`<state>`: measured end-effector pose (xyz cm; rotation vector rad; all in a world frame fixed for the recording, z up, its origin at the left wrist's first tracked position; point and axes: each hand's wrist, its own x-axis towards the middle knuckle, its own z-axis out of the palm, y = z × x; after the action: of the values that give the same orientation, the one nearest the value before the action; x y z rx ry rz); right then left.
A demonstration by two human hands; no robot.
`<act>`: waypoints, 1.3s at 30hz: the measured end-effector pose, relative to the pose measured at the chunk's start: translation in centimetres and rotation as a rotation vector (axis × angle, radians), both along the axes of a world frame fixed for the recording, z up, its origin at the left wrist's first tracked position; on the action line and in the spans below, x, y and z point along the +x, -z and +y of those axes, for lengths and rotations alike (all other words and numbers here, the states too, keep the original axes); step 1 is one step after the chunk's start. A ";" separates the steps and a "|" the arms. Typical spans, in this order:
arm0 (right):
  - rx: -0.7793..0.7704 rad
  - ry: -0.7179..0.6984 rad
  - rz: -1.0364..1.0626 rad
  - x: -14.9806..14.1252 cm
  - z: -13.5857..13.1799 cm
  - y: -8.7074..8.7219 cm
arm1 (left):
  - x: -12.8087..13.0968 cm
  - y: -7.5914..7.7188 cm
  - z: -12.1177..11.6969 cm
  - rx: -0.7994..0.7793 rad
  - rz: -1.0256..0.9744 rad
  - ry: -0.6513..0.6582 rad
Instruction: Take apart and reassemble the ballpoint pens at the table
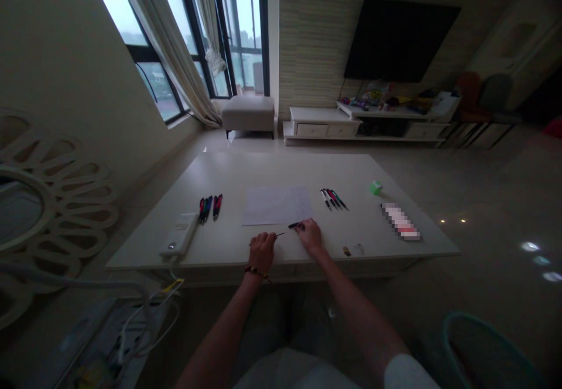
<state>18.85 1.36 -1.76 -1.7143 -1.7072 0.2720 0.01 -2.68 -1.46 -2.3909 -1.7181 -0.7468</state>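
White table [281,172], left grip [262,252] pinching a thin refill [279,234], right grip [309,235] pinching a black pen barrel [295,225]

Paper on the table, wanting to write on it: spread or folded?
Spread: the sheet lies flat on the white table, no fold showing.

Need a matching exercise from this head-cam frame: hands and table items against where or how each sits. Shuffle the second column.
Things:
1. left hand
2. right hand
3. sheet of paper
4. small green object

Places or states:
A. right of the fanned pens, near the far edge
B. beaded bracelet on its wrist
C. between the fanned pens and the left pen cluster
D. holding a dark pen

Pairs: 1-B, 2-D, 3-C, 4-A
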 end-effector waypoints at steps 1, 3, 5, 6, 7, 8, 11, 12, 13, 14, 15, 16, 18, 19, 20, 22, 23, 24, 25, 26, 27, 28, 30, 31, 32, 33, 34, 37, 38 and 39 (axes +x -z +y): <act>-0.014 -0.025 0.035 0.1 -0.2 -0.2 | 0.0 -0.1 0.0 -0.003 0.019 0.000; -0.060 -0.104 0.161 0.3 -1.1 -0.9 | 0.0 -0.2 -0.1 -0.010 0.044 0.005; -0.100 -0.206 0.317 0.3 -2.2 -1.6 | -0.1 -0.2 -0.1 -0.013 0.053 0.016; -0.108 -0.248 0.381 0.3 -2.7 -2.0 | -0.1 -0.2 -0.1 -0.012 0.055 0.019; -0.102 -0.276 0.424 0.2 -3.1 -2.3 | -0.1 -0.2 -0.1 -0.010 0.056 0.022; -0.084 -0.292 0.447 0.1 -3.5 -2.6 | 0.0 -0.2 -0.1 -0.008 0.057 0.023; -0.013 -0.288 0.453 -0.2 -3.8 -3.1 | 0.0 -0.2 -0.1 -0.004 0.053 0.029; 0.002 -0.284 0.449 -0.3 -3.7 -3.2 | 0.0 -0.2 -0.1 -0.005 0.053 0.031; 0.008 -0.282 0.446 -0.4 -3.6 -3.2 | 0.0 -0.2 -0.1 -0.008 0.054 0.033; 0.008 -0.284 0.445 -0.5 -3.5 -3.1 | 0.0 -0.3 -0.2 -0.011 0.056 0.032; 0.005 -0.289 0.443 -0.6 -3.4 -3.1 | 0.0 -0.3 -0.2 -0.013 0.059 0.031; 0.001 -0.297 0.438 -0.7 -3.3 -3.1 | 0.0 -0.3 -0.2 -0.015 0.063 0.030; -0.008 -0.312 0.424 -1.0 -3.2 -3.0 | -0.1 -0.4 -0.2 -0.022 0.067 0.032; -0.010 -0.316 0.418 -1.1 -3.2 -3.0 | -0.1 -0.4 -0.2 -0.025 0.068 0.035; -0.013 -0.319 0.413 -1.3 -3.2 -3.0 | -0.1 -0.4 -0.2 -0.027 0.067 0.036; -0.010 -0.326 0.408 -1.5 -3.2 -3.0 | -0.1 -0.5 -0.2 -0.026 0.063 0.041; -0.007 -0.330 0.406 -1.6 -3.2 -3.0 | -0.1 -0.5 -0.2 -0.024 0.060 0.044; -0.005 -0.334 0.402 -1.7 -3.2 -3.0 | -0.1 -0.5 -0.2 -0.021 0.058 0.046; -0.005 -0.337 0.397 -1.8 -3.2 -3.0 | -0.1 -0.5 -0.3 -0.020 0.056 0.046; -0.008 -0.340 0.392 -1.8 -3.3 -3.0 | -0.1 -0.5 -0.3 -0.020 0.055 0.046; -0.012 -0.341 0.388 -1.9 -3.3 -3.0 | -0.1 -0.5 -0.3 -0.021 0.054 0.046; -0.016 -0.340 0.386 -1.9 -3.3 -3.1 | -0.1 -0.6 -0.3 -0.024 0.053 0.047; -0.016 -0.332 0.389 -1.8 -3.4 -3.1 | -0.1 -0.6 -0.3 -0.030 0.048 0.047; -0.013 -0.324 0.393 -1.7 -3.4 -3.2 | -0.1 -0.6 -0.3 -0.033 0.046 0.046; -0.008 -0.316 0.397 -1.7 -3.4 -3.2 | -0.1 -0.6 -0.3 -0.035 0.044 0.044; -0.004 -0.312 0.402 -1.6 -3.5 -3.2 | -0.1 -0.5 -0.3 -0.035 0.045 0.041; 0.001 -0.312 0.405 -1.6 -3.5 -3.2 | -0.1 -0.5 -0.3 -0.034 0.046 0.039; 0.002 -0.329 0.399 -1.7 -3.5 -3.3 | -0.1 -0.4 -0.2 -0.035 0.054 0.044; -0.004 -0.336 0.388 -1.8 -3.5 -3.3 | -0.1 -0.4 -0.2 -0.038 0.059 0.045; -0.013 -0.346 0.374 -2.0 -3.5 -3.3 | -0.2 -0.3 -0.2 -0.043 0.065 0.046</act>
<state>16.88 -2.10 1.53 -1.2681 -1.7053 0.7151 -0.15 -2.91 -1.13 -2.4621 -1.6759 -0.6372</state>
